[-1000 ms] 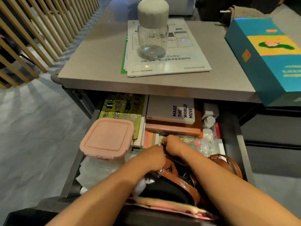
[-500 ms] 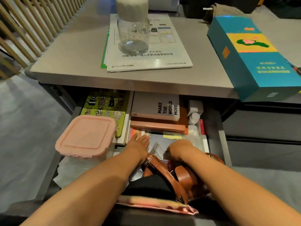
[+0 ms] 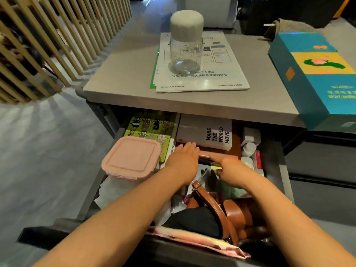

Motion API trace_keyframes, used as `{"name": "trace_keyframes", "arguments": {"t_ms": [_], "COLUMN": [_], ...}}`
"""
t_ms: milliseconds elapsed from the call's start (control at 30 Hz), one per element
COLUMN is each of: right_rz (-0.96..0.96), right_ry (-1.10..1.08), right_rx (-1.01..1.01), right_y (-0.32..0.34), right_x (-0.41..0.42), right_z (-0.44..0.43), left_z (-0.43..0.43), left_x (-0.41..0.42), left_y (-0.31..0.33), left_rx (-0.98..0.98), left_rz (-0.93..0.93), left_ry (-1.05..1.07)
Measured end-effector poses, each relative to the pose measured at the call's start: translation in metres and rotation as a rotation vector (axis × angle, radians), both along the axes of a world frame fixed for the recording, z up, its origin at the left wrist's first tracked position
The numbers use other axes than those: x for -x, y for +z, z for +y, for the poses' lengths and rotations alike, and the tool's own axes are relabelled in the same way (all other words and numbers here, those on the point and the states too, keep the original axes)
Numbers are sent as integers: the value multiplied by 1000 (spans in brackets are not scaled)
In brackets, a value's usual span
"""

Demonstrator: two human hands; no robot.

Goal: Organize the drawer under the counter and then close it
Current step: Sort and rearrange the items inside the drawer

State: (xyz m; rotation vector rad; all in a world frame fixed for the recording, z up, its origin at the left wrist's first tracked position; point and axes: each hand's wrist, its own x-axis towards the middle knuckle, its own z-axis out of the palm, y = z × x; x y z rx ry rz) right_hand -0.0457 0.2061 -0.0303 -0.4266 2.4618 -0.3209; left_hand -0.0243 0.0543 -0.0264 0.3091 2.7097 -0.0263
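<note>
We see the drawer pulled out from under the grey table, crowded with things. Our left hand lies flat with its fingers spread, palm down, its fingertips touching the near edge of the pink-brown notebooks stacked under the grey book that reads MAKE THE WORLD MOVE. Our right hand sits just beside it on the same near edge; its fingers curl under and are hidden from us, so we cannot tell whether it grips anything. To the left, a pink lidded box rests on crumpled white paper, partly covering a green illustrated booklet. Small white bottles stand along the drawer's right wall. Nearer to us lie a brown leather strap, something black, perhaps a pouch, and a pink folded sheet at the front edge. On the table stand a clear jar with a pale lid on a printed leaflet, and a teal box to the right
</note>
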Motion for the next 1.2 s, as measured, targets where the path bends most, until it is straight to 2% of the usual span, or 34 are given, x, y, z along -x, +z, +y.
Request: {"name": "trace_keyframes", "arguments": {"t_ms": [100, 233, 400, 533, 667, 900, 1033, 1200], "right_rz": [64, 61, -10, -23, -11, -35, -38, -120], "right_ry": [61, 144, 141, 110, -21, -219, -270, -462], "right_rx": [42, 252, 448, 556, 567, 710, 690, 843], "right_y": [27, 59, 67, 58, 52, 64, 67, 41], "right_x": [-1, -16, -37, -47, -47, -31, -19, -10], "right_z": [-13, -43, -89, -112, -121, -80, -30, 0], "left_z": [-5, -33, -91, -139, -158, -139, -91, -52], "left_x": [-8, -22, -42, -53, -49, -21, -5, 16], "left_y": [31, 60, 80, 87, 86, 87, 70, 41], "left_rx": [-12, 31, 40, -127, -342, -430, -483, -653], "left_rz": [74, 121, 60, -102, -129, -55, -35, -58], "left_ry": [-34, -15, 106, 267, 168, 139, 127, 278]}}
